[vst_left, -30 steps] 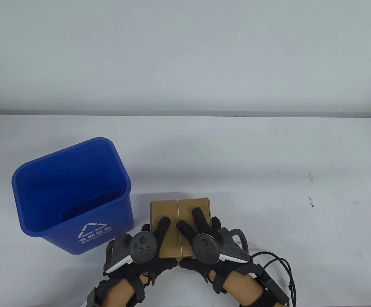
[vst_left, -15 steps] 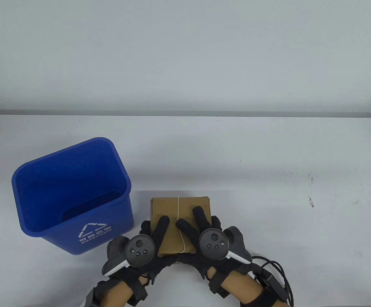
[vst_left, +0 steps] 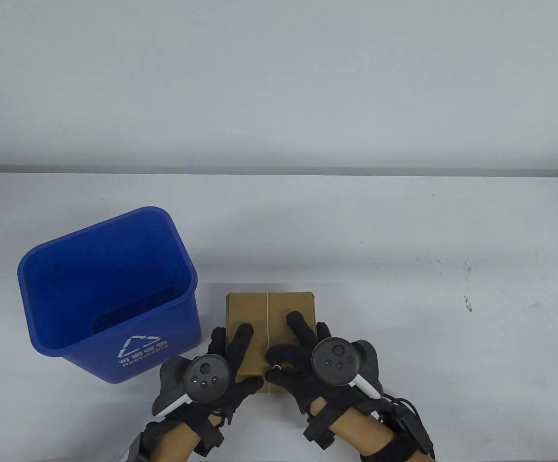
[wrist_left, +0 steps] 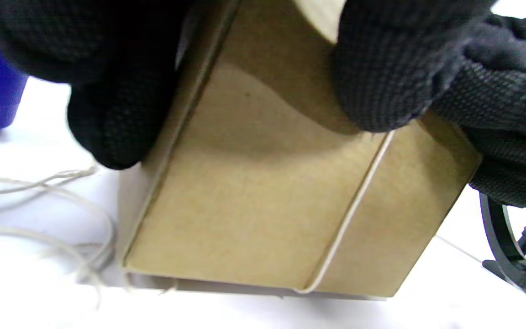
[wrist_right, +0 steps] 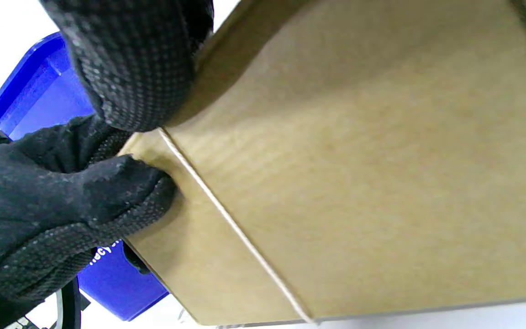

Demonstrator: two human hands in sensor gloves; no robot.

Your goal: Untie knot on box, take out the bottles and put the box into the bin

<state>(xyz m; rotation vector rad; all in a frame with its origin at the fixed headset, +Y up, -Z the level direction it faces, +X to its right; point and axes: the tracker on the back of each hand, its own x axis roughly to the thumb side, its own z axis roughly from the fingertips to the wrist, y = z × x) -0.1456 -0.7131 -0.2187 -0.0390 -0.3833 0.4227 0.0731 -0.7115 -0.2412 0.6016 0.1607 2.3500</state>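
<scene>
While both hands [vst_left: 240,358] grip one box [vst_left: 270,308], one bin [vst_left: 110,293] stands beside.

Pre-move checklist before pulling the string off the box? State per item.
1. Box closed, on table: ok.
2. String off box: not ok, it runs over the top.
3. Left hand steadies box: ok.
4. Right hand pinches string at near edge: cannot tell.
5. Bin upright, open, left of box: ok.
6. Bottles inside: cannot tell.
</scene>
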